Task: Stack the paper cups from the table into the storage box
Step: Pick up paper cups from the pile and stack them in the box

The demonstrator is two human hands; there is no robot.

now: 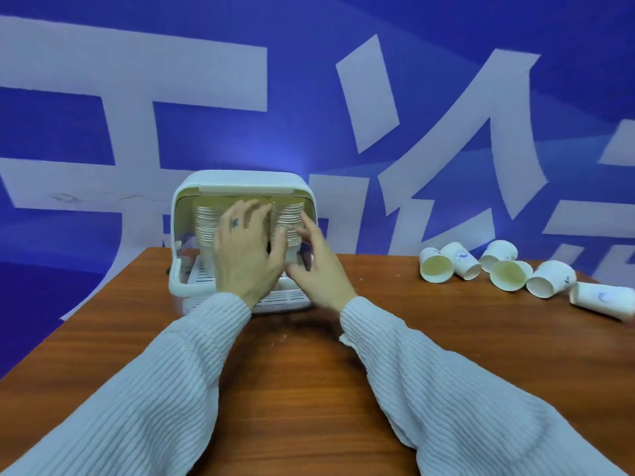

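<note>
Where the wooden table (309, 372) meets the blue wall at the centre of the frame, a white rounded plastic storage box (240, 187) is seen with its front open and a slotted tray floor. Two tall stacks of nested paper cups (206, 221) are held inside it, ribbed by their rolled rims. The left hand (245, 245) is laid with fingers spread against the stacks; the right hand (318, 266) is pressed to the right stack (292, 214), fingers loosely curled. Ribbed knit sleeves (154, 389) cover both arms. At the right edge, six loose cups (508, 273) are lying tipped on the tabletop.
</note>
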